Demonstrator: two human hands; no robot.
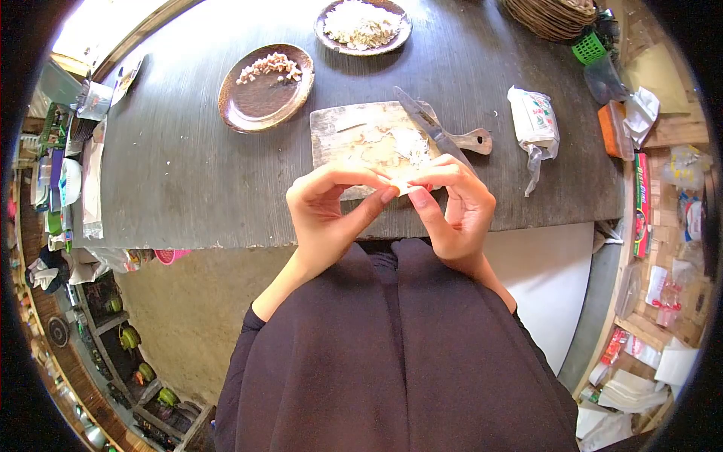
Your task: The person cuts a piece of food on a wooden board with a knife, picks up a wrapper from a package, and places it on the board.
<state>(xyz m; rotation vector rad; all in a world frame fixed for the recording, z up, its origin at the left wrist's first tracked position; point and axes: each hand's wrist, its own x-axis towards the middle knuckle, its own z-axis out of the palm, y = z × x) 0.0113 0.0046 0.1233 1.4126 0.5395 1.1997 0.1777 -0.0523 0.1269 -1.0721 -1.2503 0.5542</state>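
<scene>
My left hand (335,200) and my right hand (456,203) meet at the near edge of the cutting board. Thumb and forefinger of each are pinched on one small white piece (403,188), mostly covered by the fingertips, so its kind cannot be made out. Beneath and beyond them lies the wooden cutting board (350,124), with thin white scraps (410,145) on it. A knife (423,119) rests slantwise across the board's right side, its lower part partly hidden behind my right hand.
Beyond the board stand a brown plate (260,102) with small pinkish-brown bits and another plate (401,36) heaped with white pieces. A white plastic packet (535,120) lies right on the dark table (181,173). A wicker basket (553,16) is at the far right.
</scene>
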